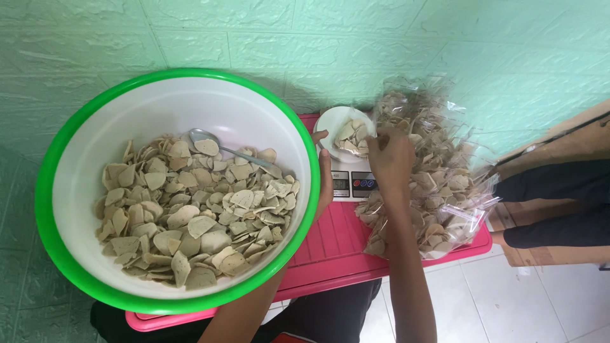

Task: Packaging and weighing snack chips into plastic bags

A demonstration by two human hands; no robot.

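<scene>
A low pink plastic bench [330,244] stands against a pale green embossed wall [381,44], over white floor tiles [521,305]. On the bench's left part sits a large white basin with a green rim [175,190], part filled with pale, flat chips [190,216]; a metal spoon [219,145] lies on them. Behind it a small kitchen scale [351,181] carries a white bowl [330,124] holding a few chips. Clear bags of chips [438,184] are heaped on the bench's right part.

The left hand [324,171] comes up past the basin's right rim, its fingers lying along the rim beside the scale; its grip is hidden behind the rim and I cannot tell it. The right hand [389,159] reaches forward over the scale, knuckles up, fingertips pinched narrow at the bowl's edge among the chips there.
</scene>
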